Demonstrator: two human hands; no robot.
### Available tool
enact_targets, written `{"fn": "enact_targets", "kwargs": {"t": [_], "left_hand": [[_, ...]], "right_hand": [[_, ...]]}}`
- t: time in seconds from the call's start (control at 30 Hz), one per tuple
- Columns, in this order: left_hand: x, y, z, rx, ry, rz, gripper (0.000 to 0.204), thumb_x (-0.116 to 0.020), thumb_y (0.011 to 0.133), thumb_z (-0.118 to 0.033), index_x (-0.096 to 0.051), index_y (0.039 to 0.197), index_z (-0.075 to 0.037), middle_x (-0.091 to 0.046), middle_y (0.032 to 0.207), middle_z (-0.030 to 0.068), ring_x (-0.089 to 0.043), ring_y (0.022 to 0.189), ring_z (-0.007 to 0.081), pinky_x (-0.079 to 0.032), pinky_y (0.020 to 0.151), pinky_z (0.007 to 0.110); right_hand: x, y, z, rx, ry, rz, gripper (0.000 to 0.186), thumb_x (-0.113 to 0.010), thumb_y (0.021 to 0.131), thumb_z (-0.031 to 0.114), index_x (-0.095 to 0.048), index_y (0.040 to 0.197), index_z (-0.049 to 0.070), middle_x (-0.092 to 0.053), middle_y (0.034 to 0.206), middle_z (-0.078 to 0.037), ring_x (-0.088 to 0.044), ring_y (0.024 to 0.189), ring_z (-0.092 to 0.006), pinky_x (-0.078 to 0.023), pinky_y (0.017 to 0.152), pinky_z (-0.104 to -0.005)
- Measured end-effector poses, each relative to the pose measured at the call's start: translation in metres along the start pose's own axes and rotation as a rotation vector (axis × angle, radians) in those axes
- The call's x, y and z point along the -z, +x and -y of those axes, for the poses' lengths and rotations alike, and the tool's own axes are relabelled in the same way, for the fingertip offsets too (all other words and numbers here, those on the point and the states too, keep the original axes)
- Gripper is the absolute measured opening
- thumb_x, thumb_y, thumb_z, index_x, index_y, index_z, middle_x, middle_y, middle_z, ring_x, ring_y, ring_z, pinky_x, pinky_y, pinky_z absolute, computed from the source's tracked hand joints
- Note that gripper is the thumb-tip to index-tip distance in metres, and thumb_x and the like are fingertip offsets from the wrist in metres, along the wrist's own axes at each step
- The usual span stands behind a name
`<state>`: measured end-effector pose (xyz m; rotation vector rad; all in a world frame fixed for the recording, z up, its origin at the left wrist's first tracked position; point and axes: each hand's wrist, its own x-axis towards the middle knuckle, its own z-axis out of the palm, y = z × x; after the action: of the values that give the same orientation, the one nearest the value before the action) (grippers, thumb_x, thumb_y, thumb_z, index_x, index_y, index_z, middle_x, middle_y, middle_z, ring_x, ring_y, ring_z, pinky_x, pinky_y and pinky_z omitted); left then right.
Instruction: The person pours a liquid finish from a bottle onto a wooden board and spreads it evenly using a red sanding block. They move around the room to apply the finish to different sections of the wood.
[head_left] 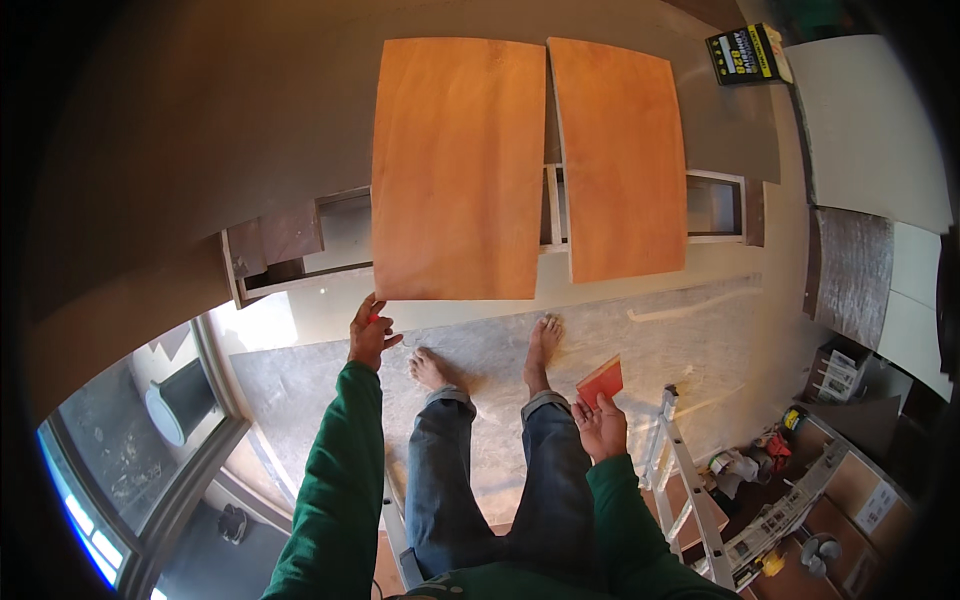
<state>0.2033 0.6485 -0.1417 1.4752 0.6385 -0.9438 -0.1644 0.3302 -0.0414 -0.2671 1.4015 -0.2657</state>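
Observation:
My left hand (370, 332) is at the lower left corner of a wide orange-brown wood panel (458, 170), its upper fingers at the edge. Its fingers are partly curled round a small red object (375, 319) too small to name. To the right, a narrower panel (622, 165) of the same colour stands beside the first, with a thin gap between them. In my right hand (603, 428) is a flat, red, four-sided piece (600, 381), pinched by the thumb and fingers over my right knee. It is apart from both panels.
Behind the panels runs an open wooden frame (345, 232) with recesses. A dark adhesive tin (745, 54) stands at the far right. An aluminium ladder (685, 480) rises right of my legs, near a cluttered floor with tools. At the lower left is a framed window (200, 430).

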Motion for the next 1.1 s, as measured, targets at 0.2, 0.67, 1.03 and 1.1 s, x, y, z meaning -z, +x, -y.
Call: {"fn": "enact_targets", "kwargs": {"t": [0.2,0.67,1.03,1.1], "left_hand": [[-0.032,-0.012,0.042,0.077,-0.148,-0.037,0.079,-0.056,0.088,-0.001,-0.039,0.162,-0.023,-0.039,0.167,0.0030,-0.052,0.079,0.0097,-0.062,0.092,0.048],[-0.105,-0.086,0.169,-0.120,0.637,-0.197,0.023,-0.071,0.091,-0.026,-0.074,0.099,-0.005,-0.073,0.086,0.0149,-0.073,0.082,0.0260,-0.058,0.075,0.040],[-0.158,-0.144,0.172,-0.430,0.571,-0.201,0.029,-0.068,0.100,-0.030,-0.070,0.100,-0.001,-0.065,0.076,0.0154,-0.062,0.065,0.0291,-0.050,0.063,0.042],[-0.143,-0.143,0.173,-0.224,0.273,-0.077,0.026,-0.067,0.102,-0.027,-0.069,0.113,-0.003,-0.063,0.078,0.0074,-0.058,0.064,0.0228,-0.050,0.063,0.040]], "right_hand": [[-0.011,0.001,0.036,-0.045,-0.032,0.077,0.020,-0.064,0.103,0.017,-0.064,0.123,0.013,-0.071,0.116,-0.008,-0.067,0.104,-0.0260,-0.050,0.104,-0.0469],[0.053,0.006,0.123,0.235,-0.883,0.086,0.021,-0.061,0.101,0.020,-0.066,0.117,0.009,-0.070,0.103,-0.001,-0.067,0.087,-0.0136,-0.055,0.072,-0.0313],[-0.209,0.051,0.029,1.160,-1.711,0.586,0.039,-0.060,0.093,0.004,-0.066,0.132,0.001,-0.069,0.109,-0.021,-0.067,0.107,-0.0370,-0.054,0.092,-0.0432],[-0.227,0.047,0.016,0.774,-1.582,0.646,0.039,-0.060,0.095,0.005,-0.063,0.133,0.000,-0.071,0.112,-0.016,-0.069,0.105,-0.0282,-0.054,0.090,-0.0384]]}}
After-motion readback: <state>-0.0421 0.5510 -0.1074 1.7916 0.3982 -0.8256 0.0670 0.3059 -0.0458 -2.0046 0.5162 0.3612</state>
